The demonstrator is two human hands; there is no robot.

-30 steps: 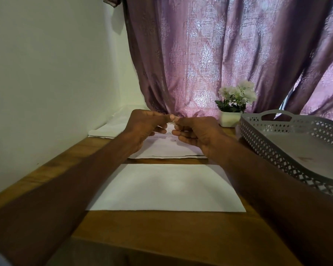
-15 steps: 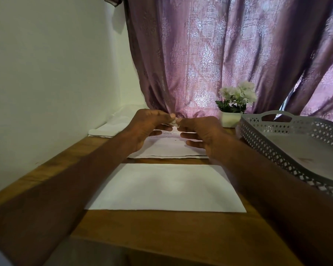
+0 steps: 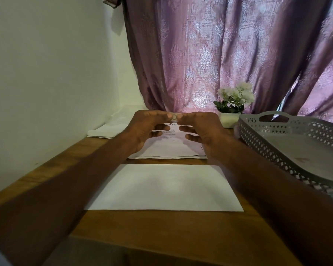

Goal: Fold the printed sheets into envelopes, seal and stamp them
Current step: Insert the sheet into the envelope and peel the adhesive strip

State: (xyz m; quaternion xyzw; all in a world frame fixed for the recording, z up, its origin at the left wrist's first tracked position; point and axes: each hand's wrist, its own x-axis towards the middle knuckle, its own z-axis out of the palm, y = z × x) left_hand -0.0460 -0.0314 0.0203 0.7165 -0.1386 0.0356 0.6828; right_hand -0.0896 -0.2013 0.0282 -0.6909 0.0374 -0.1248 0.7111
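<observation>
A purple patterned curtain point(image 3: 229, 54) hangs across the back of the scene, meeting a pale wall point(image 3: 46, 73) on the left. Below them runs a wooden table point(image 3: 161, 231), where a person works with both forearms stretched forward. A grey perforated tray point(image 3: 288, 148) with a handle slot sits at the table's right edge. A white envelope point(image 3: 163, 187) lies flat in the middle of the table, nearest the camera, touched by neither hand. Just beyond it lies a stack of printed sheets point(image 3: 171, 148) (a few lines of dark text show between the hands), and further left, against the wall, rests a folded white cloth or paper pile point(image 3: 108, 129). A small pot of white flowers point(image 3: 234, 100) stands by the curtain, just behind the tray. The left hand point(image 3: 148, 129) and right hand point(image 3: 202, 131) are raised together above the sheets, thumbs and forefingers meeting to pinch a small pale item point(image 3: 174, 117), too small to identify, while their other fingers curl loosely beneath.
</observation>
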